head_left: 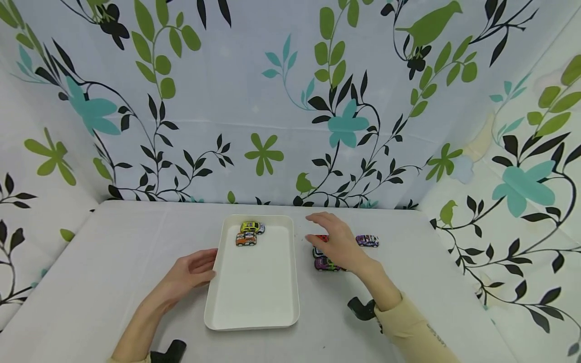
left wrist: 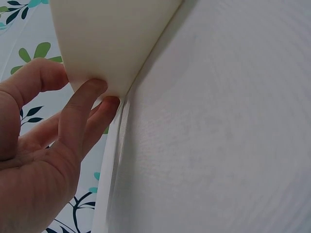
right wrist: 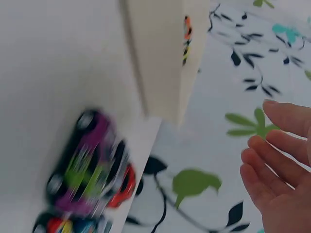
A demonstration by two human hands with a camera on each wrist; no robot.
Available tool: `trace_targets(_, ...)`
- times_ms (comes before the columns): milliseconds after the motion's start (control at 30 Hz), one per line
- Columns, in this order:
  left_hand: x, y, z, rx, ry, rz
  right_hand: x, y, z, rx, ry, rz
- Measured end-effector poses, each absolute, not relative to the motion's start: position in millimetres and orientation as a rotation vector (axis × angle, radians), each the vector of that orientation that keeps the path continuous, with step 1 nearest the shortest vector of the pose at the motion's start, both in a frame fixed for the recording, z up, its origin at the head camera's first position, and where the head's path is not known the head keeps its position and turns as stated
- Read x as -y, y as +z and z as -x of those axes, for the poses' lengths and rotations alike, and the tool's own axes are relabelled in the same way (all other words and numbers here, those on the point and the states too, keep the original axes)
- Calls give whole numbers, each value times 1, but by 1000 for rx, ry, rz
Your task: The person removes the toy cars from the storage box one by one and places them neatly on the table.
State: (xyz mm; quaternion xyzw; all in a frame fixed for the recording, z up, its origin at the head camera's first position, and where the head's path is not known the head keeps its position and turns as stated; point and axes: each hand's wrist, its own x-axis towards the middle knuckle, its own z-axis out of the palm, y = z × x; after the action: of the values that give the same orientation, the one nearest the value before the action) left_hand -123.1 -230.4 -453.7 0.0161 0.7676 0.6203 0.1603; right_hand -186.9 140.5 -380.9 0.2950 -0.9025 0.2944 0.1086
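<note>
A white rectangular tray (head_left: 251, 302) lies on the table, holding a yellow toy car (head_left: 250, 227) and an orange toy car (head_left: 246, 239) near its far end. My left hand (head_left: 192, 272) rests its fingertips against the tray's left outer wall (left wrist: 114, 43). To the right of the tray, my right hand (head_left: 338, 242) hovers with fingers spread and nothing between them. Partly hidden beneath it in the head view are several toy cars, among them a purple and green car (head_left: 326, 264) and a red car (right wrist: 125, 187). Another purple patterned car (head_left: 367, 241) sits beyond that hand.
A white cloth covers the table (head_left: 122, 252). Leaf-patterned curtains (head_left: 272, 101) hang behind it and at both sides. Black wrist camera mounts (head_left: 362, 308) stick out from both forearms.
</note>
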Motion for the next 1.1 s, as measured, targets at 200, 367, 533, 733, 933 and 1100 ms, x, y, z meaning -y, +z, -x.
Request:
trace_targets(200, 231, -454, 123, -2179, 1785, -53, -97, -379, 192, 2678, 882, -981)
trace_targets(367, 231, -456, 123, -2176, 1790, -52, -74, -384, 198, 2716, 910, -991)
trace_targets(533, 231, -456, 123, -2181, 1788, -41, -57, -388, 202, 2756, 937, -985)
trace_targets(733, 230, -457, 122, -2182, 1801, -47, -39, -395, 207, 2758, 979, -1021)
trace_targets(933, 231, -461, 121, -2170, 1821, -63, -23, -403, 213, 2770, 986, -1037)
trace_targets(1100, 232, -463, 120, -2164, 1831, -70, -14, -409, 214, 2799, 1011, -1027)
